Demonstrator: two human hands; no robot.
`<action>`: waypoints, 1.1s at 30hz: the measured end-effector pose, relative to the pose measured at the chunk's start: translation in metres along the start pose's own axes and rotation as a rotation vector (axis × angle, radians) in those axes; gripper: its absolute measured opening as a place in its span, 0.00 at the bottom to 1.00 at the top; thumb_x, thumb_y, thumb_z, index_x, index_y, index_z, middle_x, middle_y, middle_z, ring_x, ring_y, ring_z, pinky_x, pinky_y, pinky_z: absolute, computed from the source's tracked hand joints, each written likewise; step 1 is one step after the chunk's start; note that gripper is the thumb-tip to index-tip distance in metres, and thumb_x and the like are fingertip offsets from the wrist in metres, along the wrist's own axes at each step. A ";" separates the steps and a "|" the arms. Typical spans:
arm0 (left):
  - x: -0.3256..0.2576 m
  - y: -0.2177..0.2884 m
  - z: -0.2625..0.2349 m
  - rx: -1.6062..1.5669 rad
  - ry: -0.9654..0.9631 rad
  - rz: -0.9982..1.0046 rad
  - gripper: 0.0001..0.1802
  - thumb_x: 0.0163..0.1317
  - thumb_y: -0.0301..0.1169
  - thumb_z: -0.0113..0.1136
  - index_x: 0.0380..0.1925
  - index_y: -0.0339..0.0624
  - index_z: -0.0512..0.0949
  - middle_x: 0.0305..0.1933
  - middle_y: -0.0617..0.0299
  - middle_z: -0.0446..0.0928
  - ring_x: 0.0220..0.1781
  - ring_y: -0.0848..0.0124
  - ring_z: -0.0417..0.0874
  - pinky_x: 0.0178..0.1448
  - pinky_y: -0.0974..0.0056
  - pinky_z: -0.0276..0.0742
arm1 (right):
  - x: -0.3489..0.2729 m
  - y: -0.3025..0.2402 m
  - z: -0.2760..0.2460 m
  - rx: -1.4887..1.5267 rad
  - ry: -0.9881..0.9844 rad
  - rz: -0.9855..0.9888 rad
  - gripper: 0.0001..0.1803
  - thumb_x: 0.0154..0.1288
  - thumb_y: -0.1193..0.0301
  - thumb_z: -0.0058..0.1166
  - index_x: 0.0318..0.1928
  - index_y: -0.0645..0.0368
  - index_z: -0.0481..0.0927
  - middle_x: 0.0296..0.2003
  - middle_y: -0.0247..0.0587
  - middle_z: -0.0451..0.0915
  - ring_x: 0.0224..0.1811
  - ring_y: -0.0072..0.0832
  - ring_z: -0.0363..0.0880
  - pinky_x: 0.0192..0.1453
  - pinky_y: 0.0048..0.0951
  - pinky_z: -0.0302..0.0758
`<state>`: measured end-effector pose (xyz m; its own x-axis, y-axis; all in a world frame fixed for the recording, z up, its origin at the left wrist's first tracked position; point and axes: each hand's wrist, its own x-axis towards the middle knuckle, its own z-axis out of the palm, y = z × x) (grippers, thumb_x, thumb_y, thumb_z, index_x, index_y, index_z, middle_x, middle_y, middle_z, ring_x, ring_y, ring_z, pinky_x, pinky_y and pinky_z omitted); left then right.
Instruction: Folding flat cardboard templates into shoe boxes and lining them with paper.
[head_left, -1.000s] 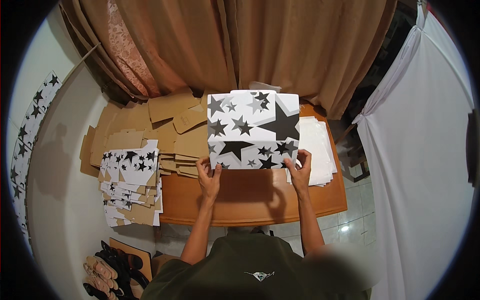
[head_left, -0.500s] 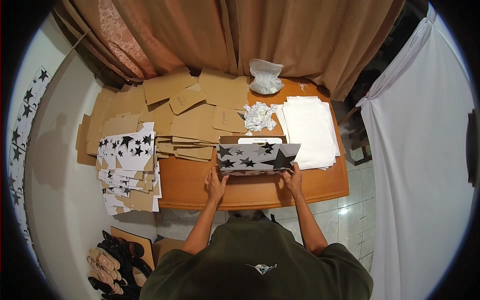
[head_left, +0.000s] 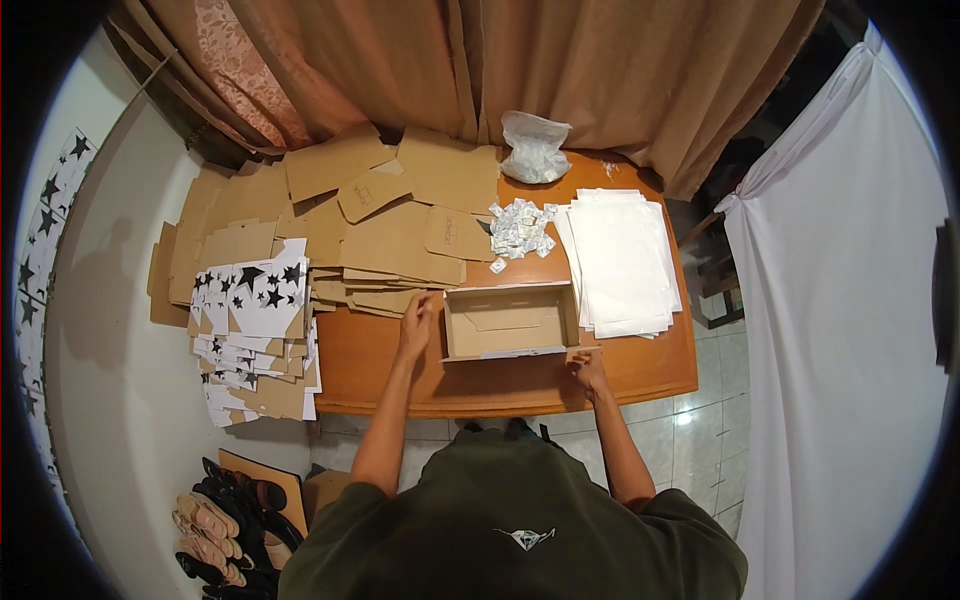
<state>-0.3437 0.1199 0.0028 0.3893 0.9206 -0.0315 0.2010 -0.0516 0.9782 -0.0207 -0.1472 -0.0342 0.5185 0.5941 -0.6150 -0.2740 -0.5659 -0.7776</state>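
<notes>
A shallow cardboard box (head_left: 508, 345) lies open side up near the middle of the wooden table, its plain brown inside showing. Just off its left end is my left hand (head_left: 417, 318), empty, with fingers apart. At the box's near right corner, my right hand (head_left: 588, 368) has its fingers closed at a short flap that sticks out there; the fingertips are partly hidden. Beyond the box is a heap of small white packets (head_left: 520, 228). To its right lies a stack of white paper sheets (head_left: 620, 265).
Flat brown cardboard pieces (head_left: 390, 245) cover the table's far left. Star-printed white cardboard pieces (head_left: 255, 300) are stacked at the left edge. A clear plastic bag (head_left: 535, 150) stands at the back. Shoes (head_left: 215, 535) sit low left; a white cloth (head_left: 830, 330) hangs right.
The box has gone from showing its star-printed side to lying with its open inside facing up. My left hand has come off it and moved farther forward.
</notes>
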 end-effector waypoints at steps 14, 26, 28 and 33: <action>0.069 0.096 0.042 0.954 -0.615 0.092 0.21 0.64 0.35 0.66 0.58 0.48 0.81 0.54 0.54 0.85 0.60 0.54 0.83 0.60 0.48 0.77 | -0.036 -0.048 0.025 0.597 -0.323 0.249 0.32 0.69 0.81 0.47 0.71 0.61 0.56 0.56 0.54 0.72 0.53 0.50 0.81 0.50 0.53 0.87; -0.023 0.112 0.045 0.607 -0.116 0.210 0.14 0.65 0.28 0.61 0.49 0.40 0.86 0.46 0.43 0.84 0.45 0.45 0.86 0.51 0.48 0.80 | -0.031 -0.096 0.033 0.582 -0.302 -0.175 0.35 0.80 0.45 0.40 0.77 0.50 0.58 0.58 0.39 0.75 0.58 0.28 0.76 0.54 0.34 0.79; -0.036 0.123 0.046 0.451 -0.037 0.029 0.15 0.66 0.28 0.62 0.51 0.37 0.85 0.46 0.42 0.85 0.39 0.47 0.88 0.48 0.53 0.81 | -0.041 -0.103 0.033 0.574 -0.298 -0.296 0.34 0.79 0.46 0.42 0.75 0.51 0.60 0.61 0.41 0.74 0.61 0.31 0.75 0.58 0.35 0.77; -0.045 0.126 0.061 0.306 0.129 -0.065 0.17 0.65 0.29 0.64 0.50 0.29 0.84 0.46 0.39 0.85 0.33 0.53 0.89 0.42 0.58 0.81 | -0.055 -0.099 0.027 0.749 -0.267 -0.423 0.52 0.67 0.29 0.47 0.78 0.49 0.54 0.71 0.48 0.62 0.68 0.36 0.67 0.63 0.42 0.72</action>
<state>-0.2810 0.0485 0.1152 0.2538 0.9662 -0.0462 0.4897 -0.0871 0.8676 -0.0441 -0.1081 0.0732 0.5161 0.8341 -0.1950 -0.6074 0.1958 -0.7699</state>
